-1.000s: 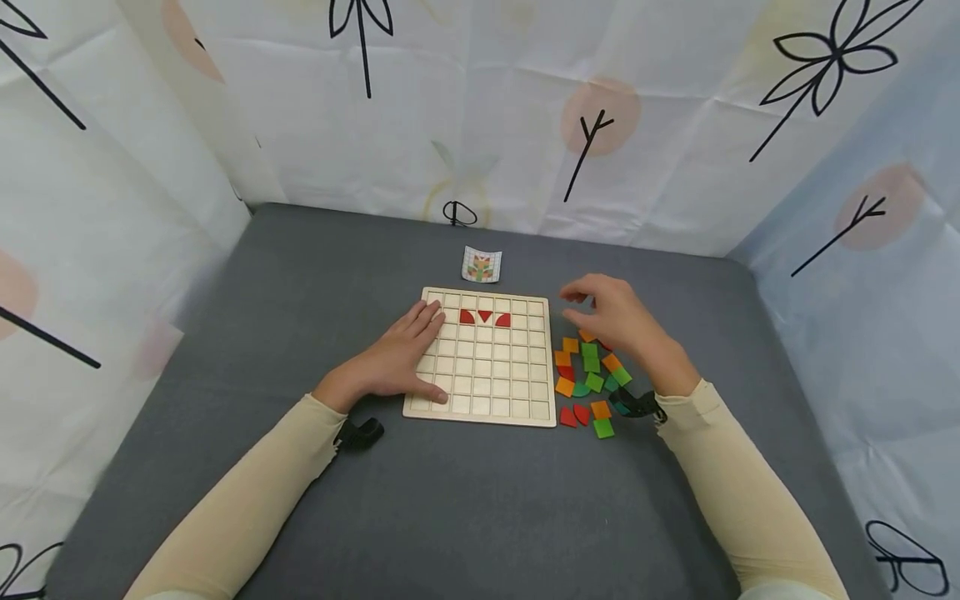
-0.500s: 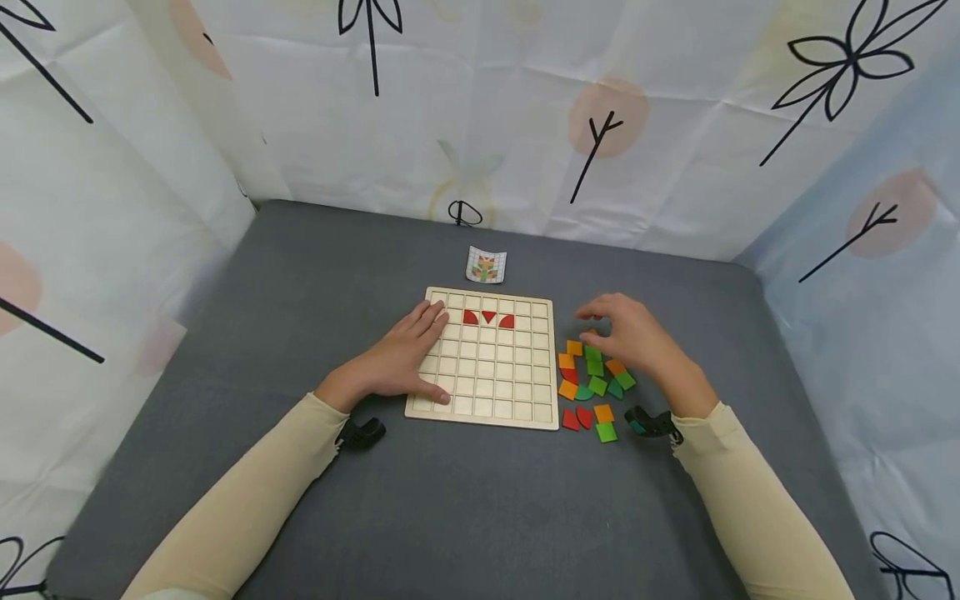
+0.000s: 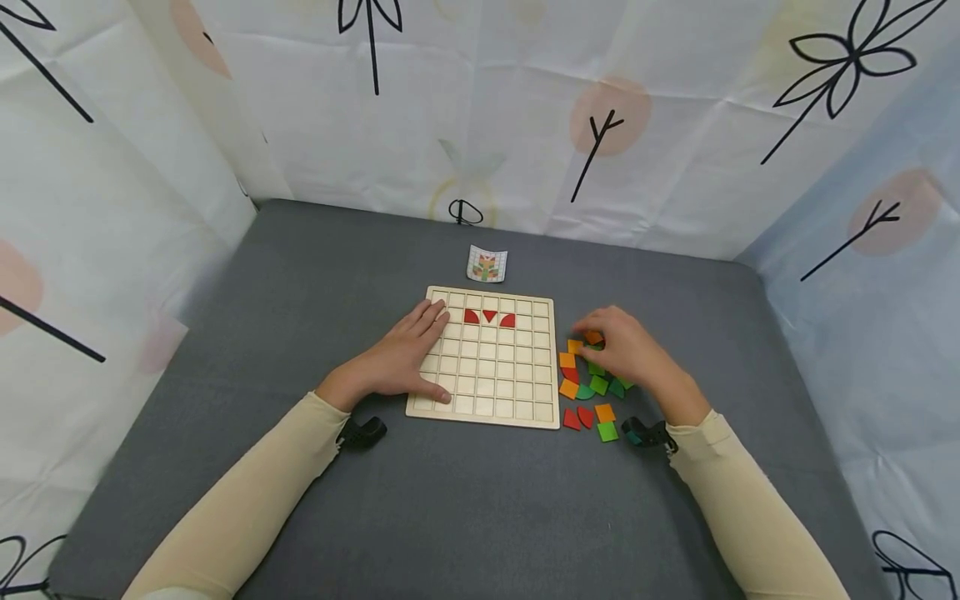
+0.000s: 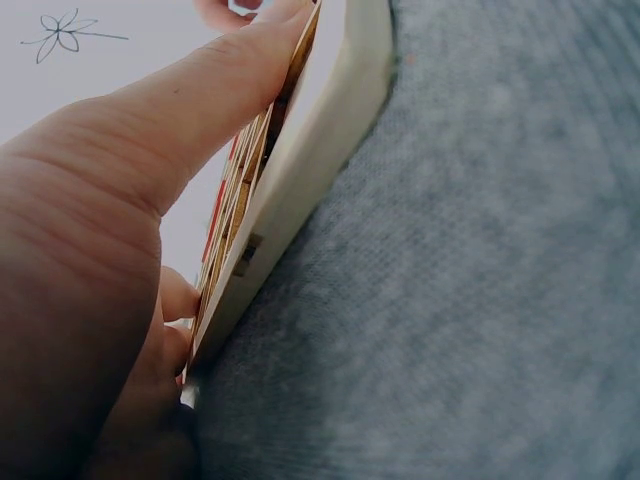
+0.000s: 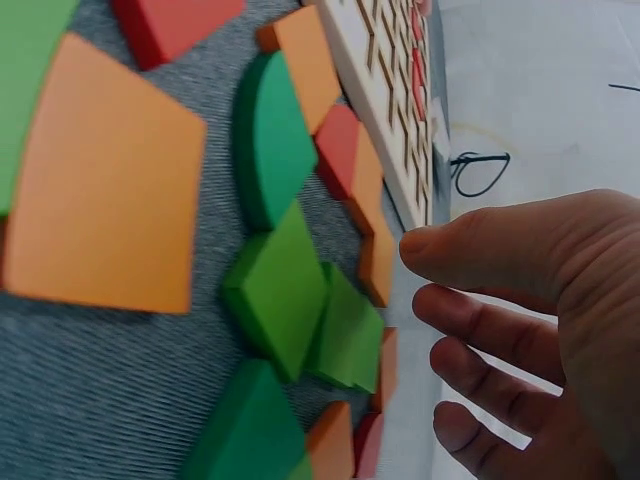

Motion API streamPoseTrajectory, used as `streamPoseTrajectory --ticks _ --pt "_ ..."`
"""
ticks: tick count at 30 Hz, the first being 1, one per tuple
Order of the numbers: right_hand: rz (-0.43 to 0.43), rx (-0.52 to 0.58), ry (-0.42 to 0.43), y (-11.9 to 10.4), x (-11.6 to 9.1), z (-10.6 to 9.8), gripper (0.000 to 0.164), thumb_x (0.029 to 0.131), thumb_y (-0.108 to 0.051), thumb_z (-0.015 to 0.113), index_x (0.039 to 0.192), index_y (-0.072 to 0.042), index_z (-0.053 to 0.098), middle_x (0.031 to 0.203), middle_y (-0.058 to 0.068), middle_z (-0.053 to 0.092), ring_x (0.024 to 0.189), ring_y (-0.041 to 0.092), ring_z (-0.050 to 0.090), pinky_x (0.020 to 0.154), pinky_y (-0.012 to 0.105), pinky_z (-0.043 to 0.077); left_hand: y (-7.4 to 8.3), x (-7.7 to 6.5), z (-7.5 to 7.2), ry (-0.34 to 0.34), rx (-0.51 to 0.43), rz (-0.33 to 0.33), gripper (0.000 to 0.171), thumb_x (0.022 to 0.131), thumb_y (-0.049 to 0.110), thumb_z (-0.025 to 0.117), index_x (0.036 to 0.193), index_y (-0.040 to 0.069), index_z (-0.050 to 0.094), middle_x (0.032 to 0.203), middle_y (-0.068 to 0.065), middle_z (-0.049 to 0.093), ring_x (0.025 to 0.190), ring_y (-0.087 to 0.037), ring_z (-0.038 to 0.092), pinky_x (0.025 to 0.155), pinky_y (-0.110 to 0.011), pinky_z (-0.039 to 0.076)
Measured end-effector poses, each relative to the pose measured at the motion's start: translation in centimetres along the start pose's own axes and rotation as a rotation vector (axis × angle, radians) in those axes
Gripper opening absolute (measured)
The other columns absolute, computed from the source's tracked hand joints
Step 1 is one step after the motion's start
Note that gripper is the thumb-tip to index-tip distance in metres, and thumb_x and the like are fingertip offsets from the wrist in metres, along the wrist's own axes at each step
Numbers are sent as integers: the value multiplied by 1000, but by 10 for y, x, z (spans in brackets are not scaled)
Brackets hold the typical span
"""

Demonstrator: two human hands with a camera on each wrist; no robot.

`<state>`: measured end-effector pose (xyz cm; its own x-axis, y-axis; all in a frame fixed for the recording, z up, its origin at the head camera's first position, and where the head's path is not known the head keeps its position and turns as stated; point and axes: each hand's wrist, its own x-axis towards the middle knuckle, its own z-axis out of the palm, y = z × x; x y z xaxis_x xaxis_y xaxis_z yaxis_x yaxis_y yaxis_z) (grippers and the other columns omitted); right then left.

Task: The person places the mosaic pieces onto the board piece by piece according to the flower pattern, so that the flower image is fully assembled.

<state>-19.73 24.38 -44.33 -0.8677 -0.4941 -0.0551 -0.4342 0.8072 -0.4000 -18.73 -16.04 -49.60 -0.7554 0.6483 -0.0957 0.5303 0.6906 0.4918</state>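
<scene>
My left hand rests flat with spread fingers on the left edge of a wooden grid board. In the left wrist view its thumb lies along the board's rim. Three red pieces sit in the grid near the top, among them a red triangle. My right hand hovers over the loose tiles right of the board. Its fingers are loosely bent, with nothing seen between thumb and fingertips in the right wrist view. Nearby lie an orange tile and a green square tile.
A small card with a coloured pattern lies behind the board. Red, orange and green tiles, including a dark green rounded one, are scattered to the board's right on the grey table. Patterned cloth hangs around the table.
My right hand has moved down and nearer the loose tiles, now covering some of them. The left hand stays on the board. The view has shifted slightly.
</scene>
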Motion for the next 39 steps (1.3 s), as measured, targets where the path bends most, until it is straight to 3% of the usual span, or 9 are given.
streamPoseTrajectory --ticks 17,25,39 --pt "16 6 -13 5 -2 11 28 99 -6 78 126 -2 79 127 16 73 118 38 58 101 58 50 -4 1 3 -7 -16 -7 137 83 69 85 173 1 7 181 -15 -5 165 -34 -13 130 -55 5" --pt "9 -10 5 7 0 14 26 98 -6 79 124 -3 80 125 15 73 116 37 59 99 57 50 2 0 -1 0 12 -9 136 84 68 86 172 -2 9 181 -18 -2 165 -37 -9 130 -56 8" --pt "13 -10 35 0 2 3 25 99 -8 80 124 -3 80 121 14 74 111 36 60 94 56 51 1 0 -1 -2 11 -17 136 84 68 86 173 0 9 181 -17 -3 165 -37 -10 130 -56 8"
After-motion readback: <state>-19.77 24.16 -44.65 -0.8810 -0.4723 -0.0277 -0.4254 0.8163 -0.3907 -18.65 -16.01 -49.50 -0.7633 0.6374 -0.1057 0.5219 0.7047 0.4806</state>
